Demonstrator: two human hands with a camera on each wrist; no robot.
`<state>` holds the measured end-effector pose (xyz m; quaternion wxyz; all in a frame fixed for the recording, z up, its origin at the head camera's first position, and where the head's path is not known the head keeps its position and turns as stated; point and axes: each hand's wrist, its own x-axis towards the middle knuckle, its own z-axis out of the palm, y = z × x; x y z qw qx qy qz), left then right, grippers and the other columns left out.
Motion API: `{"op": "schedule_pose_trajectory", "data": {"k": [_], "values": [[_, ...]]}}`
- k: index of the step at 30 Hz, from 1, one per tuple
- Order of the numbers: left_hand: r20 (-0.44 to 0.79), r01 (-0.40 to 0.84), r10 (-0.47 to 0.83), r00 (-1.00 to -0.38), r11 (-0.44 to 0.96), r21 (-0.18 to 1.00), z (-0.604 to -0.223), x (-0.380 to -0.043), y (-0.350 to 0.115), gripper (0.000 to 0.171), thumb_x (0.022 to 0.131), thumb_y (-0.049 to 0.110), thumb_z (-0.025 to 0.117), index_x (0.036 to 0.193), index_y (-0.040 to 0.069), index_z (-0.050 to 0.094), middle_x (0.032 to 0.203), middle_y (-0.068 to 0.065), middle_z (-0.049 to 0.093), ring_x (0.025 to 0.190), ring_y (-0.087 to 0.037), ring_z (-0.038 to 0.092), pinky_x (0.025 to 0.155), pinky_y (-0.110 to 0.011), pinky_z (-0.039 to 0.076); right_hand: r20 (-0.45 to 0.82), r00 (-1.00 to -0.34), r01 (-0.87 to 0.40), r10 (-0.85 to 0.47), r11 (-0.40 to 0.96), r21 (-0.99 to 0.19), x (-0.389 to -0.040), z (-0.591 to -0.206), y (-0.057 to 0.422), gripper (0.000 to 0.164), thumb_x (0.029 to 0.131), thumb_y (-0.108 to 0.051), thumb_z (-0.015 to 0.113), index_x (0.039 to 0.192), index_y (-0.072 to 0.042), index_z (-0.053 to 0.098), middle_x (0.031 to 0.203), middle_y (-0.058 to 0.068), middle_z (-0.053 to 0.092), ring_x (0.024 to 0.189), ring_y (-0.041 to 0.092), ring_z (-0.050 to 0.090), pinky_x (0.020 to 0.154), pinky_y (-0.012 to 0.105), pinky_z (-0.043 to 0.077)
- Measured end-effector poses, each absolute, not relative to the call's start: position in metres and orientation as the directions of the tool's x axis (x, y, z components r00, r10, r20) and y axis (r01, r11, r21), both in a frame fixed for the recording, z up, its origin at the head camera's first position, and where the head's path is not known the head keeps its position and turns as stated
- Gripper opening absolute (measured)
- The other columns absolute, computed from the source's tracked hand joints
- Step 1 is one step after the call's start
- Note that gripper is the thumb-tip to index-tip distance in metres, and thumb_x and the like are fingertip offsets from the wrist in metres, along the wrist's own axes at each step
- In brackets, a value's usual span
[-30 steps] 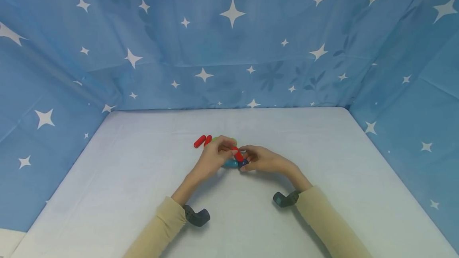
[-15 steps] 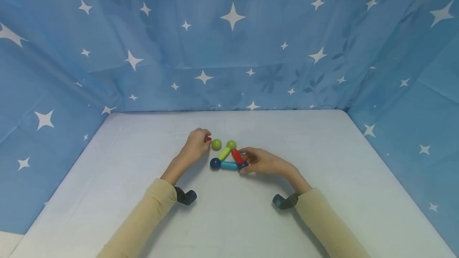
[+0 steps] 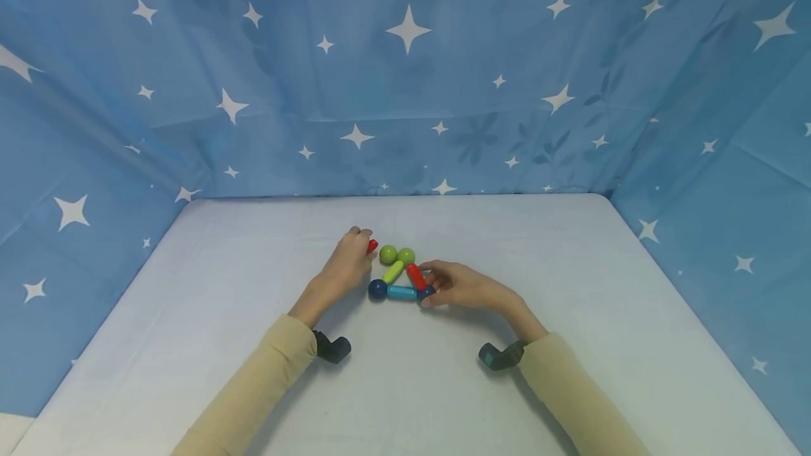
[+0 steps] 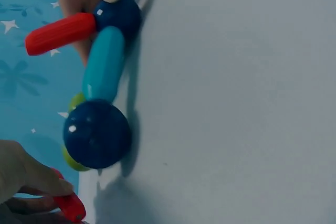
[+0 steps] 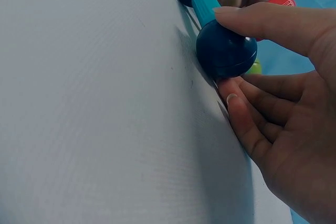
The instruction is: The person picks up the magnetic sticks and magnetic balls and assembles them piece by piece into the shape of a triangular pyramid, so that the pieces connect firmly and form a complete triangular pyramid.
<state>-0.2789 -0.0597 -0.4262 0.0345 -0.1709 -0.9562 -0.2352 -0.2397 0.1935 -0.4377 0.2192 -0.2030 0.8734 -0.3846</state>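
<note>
Head view: left fingers (image 3: 362, 231) pinch a red stick (image 3: 372, 245); right fingers (image 3: 437, 264) pinch the four-o'clock blue ball (image 3: 424, 293), which bumps could loosen.

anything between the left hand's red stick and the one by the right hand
Yes: in the head view, a green ball and a second green ball sit between the red stick in the left hand and the other red stick.

Turquoise rod (image 3: 402, 293) between two navy balls (image 3: 377, 290); lime rod (image 3: 393, 272) slanting back from the left one, red rod (image 3: 416, 276) from the right; behind, two green balls (image 3: 388, 254); beside them, second red rod (image 3: 372, 246), held.
</note>
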Motion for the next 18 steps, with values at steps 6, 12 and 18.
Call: {"op": "schedule_pose_trajectory", "data": {"k": [6, 12, 18], "values": [[0.259, 0.406, 0.316, -0.913, 0.633, 0.659, -0.416, -0.273, -0.049, 0.031, 0.089, -0.005, 0.073, 0.119, -0.006, 0.068, 0.112, -0.020, 0.069, 0.103, -0.032, 0.070, 0.090, -0.040, 0.061, -0.220, -0.823, -0.190, -0.524, 0.619, -0.762, -0.239, -0.438, 0.193, 0.070, 0.091, -0.031, 0.079, 0.150, -0.008, 0.049, 0.125, 0.008, 0.065, 0.110, 0.021, 0.059, 0.099, 0.043, 0.054], [0.272, 0.445, 0.396, -0.877, 0.454, 0.772, -0.413, -0.269, -0.038, 0.026, 0.090, -0.002, 0.075, 0.115, -0.001, 0.069, 0.110, -0.014, 0.074, 0.104, -0.028, 0.074, 0.091, -0.037, 0.061, -0.212, -0.813, -0.191, -0.542, 0.593, -0.783, -0.239, -0.438, 0.193, 0.069, 0.091, -0.029, 0.078, 0.149, -0.007, 0.049, 0.122, 0.008, 0.066, 0.109, 0.021, 0.059, 0.099, 0.042, 0.054], [0.279, 0.476, 0.435, -0.856, 0.453, 0.754, -0.416, -0.270, -0.037, 0.027, 0.090, -0.007, 0.072, 0.116, -0.001, 0.069, 0.111, -0.014, 0.075, 0.105, -0.029, 0.074, 0.092, -0.037, 0.060, -0.212, -0.811, -0.184, -0.545, 0.583, -0.792, -0.240, -0.437, 0.194, 0.069, 0.091, -0.031, 0.078, 0.150, -0.007, 0.049, 0.122, 0.007, 0.066, 0.110, 0.022, 0.059, 0.100, 0.043, 0.053]]}}
